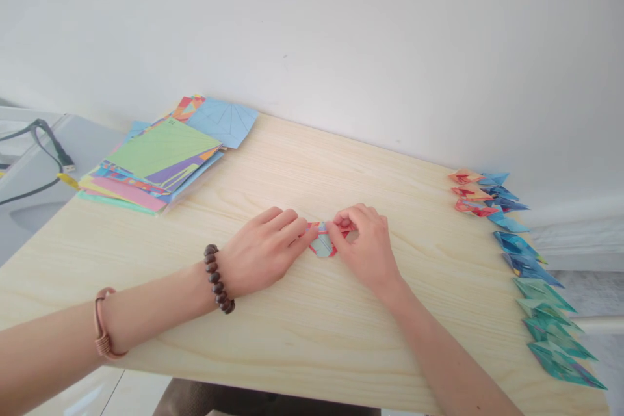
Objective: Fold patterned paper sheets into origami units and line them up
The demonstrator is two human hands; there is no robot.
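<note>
A small piece of folded origami paper, pale blue with red edges, lies between my hands over the middle of the table. My left hand pinches its left edge, the fingers closed. My right hand grips the right side, thumb and index finger pressed together on the red part. Fingertips hide both ends of the paper. Around my left wrist are a dark bead bracelet and, farther up the arm, a copper-coloured bangle.
At the back left lies a stack of coloured origami sheets. Folded paper pieces in red, blue and green line the table's right edge. A white wall rises behind the table. A black cable sits at far left.
</note>
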